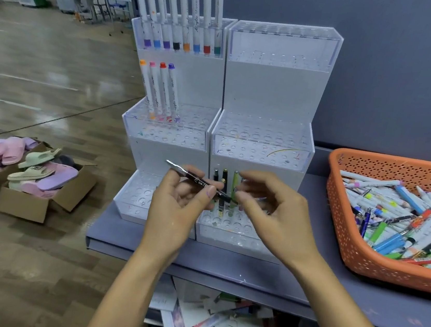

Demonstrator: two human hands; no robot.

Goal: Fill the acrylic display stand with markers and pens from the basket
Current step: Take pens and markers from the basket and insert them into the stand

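L to R. Floor, far L: cardboard boxes (pixel 28 194) of slippers (pixel 42 169).

Shelf (pixel 223 270), L part: L acrylic stand (pixel 191 84), w/ eight markers (pixel 183 10) upright in top tier and four markers (pixel 160 91) leaning in mid tier.

Your L hand (pixel 177 202) is in front of the bottom tiers. It pinches a dark pen (pixel 198 181) between thumb and fingers; pen slants, silver tip up-L.

R acrylic stand (pixel 271 94) sits just beside the L one. A few pens (pixel 234 184) stand upright at the back of its bottom tier.

Your R hand (pixel 271 211) has loosely curled fingers, thumb tip at the dark pen's lower end. It's blurred, so you can't tell if it grips.

Far R, apart from the stands: orange basket (pixel 399 161) w/ a heap of markers & pens (pixel 397 221).
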